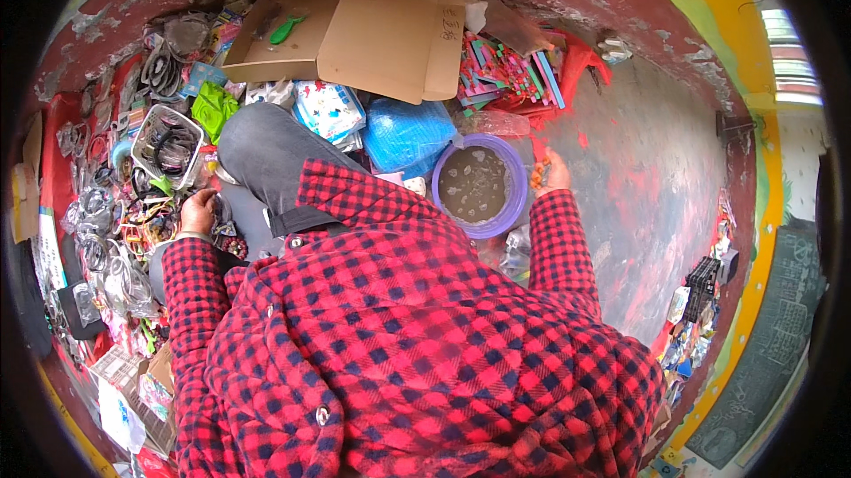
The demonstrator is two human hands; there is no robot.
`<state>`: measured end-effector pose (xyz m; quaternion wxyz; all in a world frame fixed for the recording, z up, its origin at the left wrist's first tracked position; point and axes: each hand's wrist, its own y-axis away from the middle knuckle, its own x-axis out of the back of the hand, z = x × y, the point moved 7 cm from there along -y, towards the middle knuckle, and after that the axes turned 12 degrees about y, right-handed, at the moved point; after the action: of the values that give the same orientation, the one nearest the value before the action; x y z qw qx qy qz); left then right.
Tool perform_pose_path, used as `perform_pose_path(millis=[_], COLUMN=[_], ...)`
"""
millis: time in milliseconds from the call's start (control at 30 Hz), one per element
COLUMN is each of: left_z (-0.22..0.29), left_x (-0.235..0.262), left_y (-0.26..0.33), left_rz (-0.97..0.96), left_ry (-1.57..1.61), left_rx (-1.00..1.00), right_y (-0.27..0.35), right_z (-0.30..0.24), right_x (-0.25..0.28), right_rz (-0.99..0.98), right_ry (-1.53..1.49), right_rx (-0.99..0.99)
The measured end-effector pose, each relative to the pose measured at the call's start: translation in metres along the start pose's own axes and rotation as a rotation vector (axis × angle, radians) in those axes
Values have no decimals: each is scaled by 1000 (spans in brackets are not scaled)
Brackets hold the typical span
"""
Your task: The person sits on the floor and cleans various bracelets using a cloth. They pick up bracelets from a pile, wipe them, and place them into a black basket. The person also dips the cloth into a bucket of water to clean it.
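Observation:
My right hand [556, 173] is beside the right rim of a purple tub [516, 223] of murky brownish water. Its fingers are curled round some small orange pieces [537, 175], too small to name. On the other side, my left hand [198, 211] is low next to my dark grey trouser leg, fingers bent together; what they grip, if anything, is hidden. Around it are packed hair bands and trinkets [160, 221]. A white plastic basket [152, 120] of dark bands stands just beyond that hand.
An open cardboard box [386, 31] holds a green item at the back. Blue plastic packs [403, 137] and white printed packs [328, 110] lie before it. Pink and blue strips [505, 75] are heaped near red plastic [581, 66]. Goods line the right wall.

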<state>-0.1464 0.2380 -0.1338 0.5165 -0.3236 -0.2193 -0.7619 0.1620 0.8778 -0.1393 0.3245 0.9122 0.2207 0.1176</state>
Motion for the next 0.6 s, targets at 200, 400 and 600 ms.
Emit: perform_pose_path(millis=[200, 400, 600], left_z=[-17, -3, -20], left_x=[-3, -2, 3], left_y=[13, 1, 18], left_rz=[-64, -83, -116], left_ry=[87, -104, -27], left_rx=[219, 29, 271], right_y=[48, -43, 32], right_z=[-26, 54, -70], right_x=[-30, -37, -47], right_rz=[-620, -577, -474], right_ry=[-203, -98, 71], right_rx=[169, 117, 278])
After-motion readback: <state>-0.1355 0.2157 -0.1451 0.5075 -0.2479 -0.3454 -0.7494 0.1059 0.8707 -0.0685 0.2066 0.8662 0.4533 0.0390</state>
